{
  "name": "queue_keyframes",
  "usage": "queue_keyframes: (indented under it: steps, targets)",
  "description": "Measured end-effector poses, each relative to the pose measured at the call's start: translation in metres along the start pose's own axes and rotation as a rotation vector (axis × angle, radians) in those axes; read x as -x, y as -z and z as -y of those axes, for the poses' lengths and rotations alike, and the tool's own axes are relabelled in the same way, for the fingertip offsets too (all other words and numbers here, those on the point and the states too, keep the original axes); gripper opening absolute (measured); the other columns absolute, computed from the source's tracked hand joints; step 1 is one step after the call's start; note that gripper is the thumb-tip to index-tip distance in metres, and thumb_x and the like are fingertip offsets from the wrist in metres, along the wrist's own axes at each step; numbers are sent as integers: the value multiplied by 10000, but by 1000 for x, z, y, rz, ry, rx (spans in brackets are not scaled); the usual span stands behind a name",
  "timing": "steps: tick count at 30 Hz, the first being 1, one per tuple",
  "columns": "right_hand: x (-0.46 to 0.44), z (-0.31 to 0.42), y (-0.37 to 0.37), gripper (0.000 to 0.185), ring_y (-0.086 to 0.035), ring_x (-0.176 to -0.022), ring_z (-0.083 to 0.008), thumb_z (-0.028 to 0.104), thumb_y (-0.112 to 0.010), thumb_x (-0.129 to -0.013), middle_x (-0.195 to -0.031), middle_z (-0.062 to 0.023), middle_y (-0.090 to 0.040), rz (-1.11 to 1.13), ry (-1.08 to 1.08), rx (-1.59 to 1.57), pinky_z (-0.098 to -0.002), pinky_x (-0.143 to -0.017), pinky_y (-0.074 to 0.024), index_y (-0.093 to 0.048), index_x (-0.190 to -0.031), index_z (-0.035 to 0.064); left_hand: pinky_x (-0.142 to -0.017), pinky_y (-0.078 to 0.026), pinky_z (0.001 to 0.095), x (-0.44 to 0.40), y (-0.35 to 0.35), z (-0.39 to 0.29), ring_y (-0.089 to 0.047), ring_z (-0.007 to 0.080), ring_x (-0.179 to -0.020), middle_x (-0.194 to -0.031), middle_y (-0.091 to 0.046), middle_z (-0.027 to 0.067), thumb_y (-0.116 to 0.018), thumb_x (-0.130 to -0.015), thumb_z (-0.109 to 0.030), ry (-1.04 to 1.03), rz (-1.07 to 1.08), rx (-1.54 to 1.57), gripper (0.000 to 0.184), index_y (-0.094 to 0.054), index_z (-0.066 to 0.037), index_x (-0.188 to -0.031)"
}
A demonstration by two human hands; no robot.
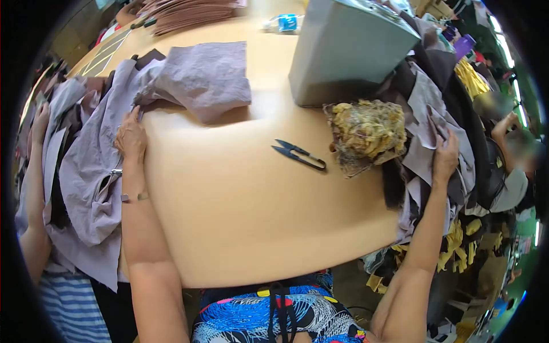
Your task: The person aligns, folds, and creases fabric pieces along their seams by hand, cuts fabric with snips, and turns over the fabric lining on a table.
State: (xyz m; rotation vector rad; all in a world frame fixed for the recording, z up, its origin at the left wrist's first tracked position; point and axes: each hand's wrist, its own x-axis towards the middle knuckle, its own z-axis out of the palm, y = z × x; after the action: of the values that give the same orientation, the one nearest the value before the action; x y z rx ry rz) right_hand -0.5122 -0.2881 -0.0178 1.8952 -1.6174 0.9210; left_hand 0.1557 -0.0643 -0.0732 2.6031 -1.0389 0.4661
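Observation:
My left hand (131, 137) rests at the table's left edge against a pile of mauve-grey cloth (94, 166), its fingers pressed together on the fabric. What it grips there is hard to make out. At the right edge, my right hand (445, 157) has its fingers around a grey cloth piece (420, 126) in a heap of grey and dark fabric. Black thread snips (298, 155) lie on the table between the hands. Beside them to the right sits a matted yellow-brown bundle (369, 134). A folded mauve cloth (206, 77) lies near my left hand.
A tall grey box-like container (343, 51) stands at the back right of the table (257, 228). Behind are a plastic bottle (283, 23) and stacked brown pieces (183, 14). Another person's arm (35, 200) reaches into the cloth at far left; more people are at right.

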Motion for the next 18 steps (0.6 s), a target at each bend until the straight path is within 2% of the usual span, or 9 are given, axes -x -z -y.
queue_keyframes:
  steps: [1,4,5,8,10,12,14,16,18]
  targets:
    - [0,2,2,424,-518,-1121,-336,213,-617,-846,-1218,-156,-545,-30,-20,-32,-400,-940,-413,-531,-1227,48,-876,-467,447,-2,1,9,-585,358,-1042,-1305,-513,88,-484,-866,-135,56,34,3,383,-578,-192,-1233]
    - [-4,-8,1,438,-522,-1118,-339,223,-626,-845,-1227,-176,-534,-43,40,-74,-395,-935,-417,-529,-1228,35,-890,-459,447,-8,-10,27,-555,333,-1099,-1348,-476,58,-517,-855,-124,-134,-269,-31,382,-585,-199,-1224]
    - [-7,-14,1,513,-525,-1123,-323,236,-654,-823,-1243,-188,-524,3,6,-127,-380,-945,-413,-504,-1259,11,-967,-399,457,-13,-15,26,-469,288,-1218,-1393,-434,28,-554,-842,-119,-223,-355,48,378,-601,-217,-1203]
    - [-27,-32,4,589,-519,-1150,-316,255,-684,-793,-1275,-193,-516,123,-167,-131,-363,-969,-398,-484,-1291,12,-1048,-298,473,4,17,-32,-377,259,-1298,-1400,-428,25,-590,-839,-182,-610,-345,-7,362,-603,-228,-1199]
    - [-36,-49,-2,613,-520,-1171,-314,304,-668,-795,-1273,-198,-534,192,-145,-156,-352,-976,-396,-473,-1316,46,-1087,-215,479,16,24,-64,-322,258,-1342,-1440,-392,22,-571,-872,-263,-792,-128,19,368,-581,-199,-1234]
    - [-42,-40,-1,568,-523,-1175,-313,318,-636,-821,-1264,-194,-547,351,-251,-142,-357,-974,-400,-491,-1306,61,-1082,-183,546,19,18,-69,-303,308,-1348,-1462,-357,67,-472,-916,-408,-634,52,-68,470,-457,-227,-1349]
    - [-36,-42,-11,465,-541,-1138,-318,309,-584,-861,-1236,-182,-566,379,-171,-83,-372,-952,-413,-541,-1253,61,-1077,-176,583,3,-7,-55,-292,342,-1347,-1467,-343,80,-433,-924,-473,-366,133,-24,532,-380,-249,-1403]
    - [-30,-32,-10,420,-545,-1123,-325,286,-568,-875,-1228,-179,-568,358,-170,-61,-375,-946,-413,-561,-1226,56,-1083,-166,576,-23,-50,-19,-242,451,-1346,-1482,-309,136,-391,-912,-548,-185,83,32,634,-271,-243,-1454]
    - [-29,-23,7,411,-537,-1117,-330,278,-576,-874,-1222,-178,-564,345,-4,-77,-378,-939,-415,-563,-1208,38,-1091,-157,562,-26,-58,-13,-249,446,-1345,-1470,-333,136,-383,-919,-535,-99,71,16,623,-267,-240,-1455]
